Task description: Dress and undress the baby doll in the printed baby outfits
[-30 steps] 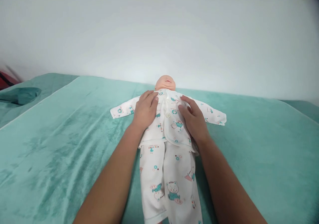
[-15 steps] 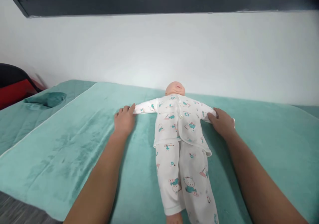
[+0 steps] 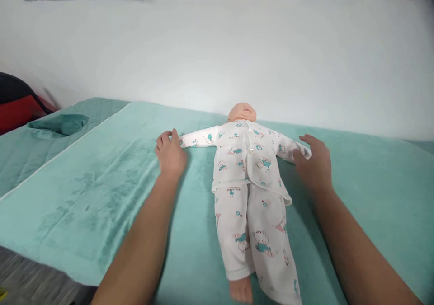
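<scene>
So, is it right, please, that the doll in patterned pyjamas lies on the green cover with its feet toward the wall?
Not quite: in the head view, the doll in patterned pyjamas lies on the green cover with its head, not feet, toward the wall.

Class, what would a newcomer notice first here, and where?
A doll lies face up in mid-picture, dressed in white printed pyjamas, arms spread wide on the green cover. The left hand and right hand are at the ends of opposite sleeves. At the far left edge, a red-and-black object stands out.
</scene>
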{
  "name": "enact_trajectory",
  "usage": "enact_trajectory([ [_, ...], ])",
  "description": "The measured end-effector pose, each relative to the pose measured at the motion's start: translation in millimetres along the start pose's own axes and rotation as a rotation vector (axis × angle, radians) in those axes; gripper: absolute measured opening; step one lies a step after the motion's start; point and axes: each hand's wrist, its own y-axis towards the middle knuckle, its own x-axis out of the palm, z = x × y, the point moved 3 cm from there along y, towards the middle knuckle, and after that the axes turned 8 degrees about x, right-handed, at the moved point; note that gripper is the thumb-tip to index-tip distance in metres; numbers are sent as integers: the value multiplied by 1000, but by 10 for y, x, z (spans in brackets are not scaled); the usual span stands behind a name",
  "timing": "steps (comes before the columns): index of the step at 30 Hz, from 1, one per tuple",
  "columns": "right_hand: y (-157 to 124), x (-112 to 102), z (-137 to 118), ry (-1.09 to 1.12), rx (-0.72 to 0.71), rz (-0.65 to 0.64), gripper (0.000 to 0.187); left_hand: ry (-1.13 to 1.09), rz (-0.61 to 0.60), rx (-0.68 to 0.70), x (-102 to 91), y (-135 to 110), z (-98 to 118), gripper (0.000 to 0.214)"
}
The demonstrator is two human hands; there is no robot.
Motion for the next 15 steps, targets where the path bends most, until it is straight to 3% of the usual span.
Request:
enact_trajectory([
  [2, -213, -62, -268, 208, -98, -39, 40, -122, 96, 58, -83, -179, 119, 61],
  [4, -465, -106, -493, 371, -149, -190, 36, -316, 112, 155, -130, -424, 274, 56],
  [8, -941, -219, -642, 515, -100, -481, 40, -649, -101, 377, -152, -1000, 577, 47],
  [15, -1632, -639, -289, 387, 197, -460, 50, -775, -149, 152, -394, -1737, 532, 24],
])
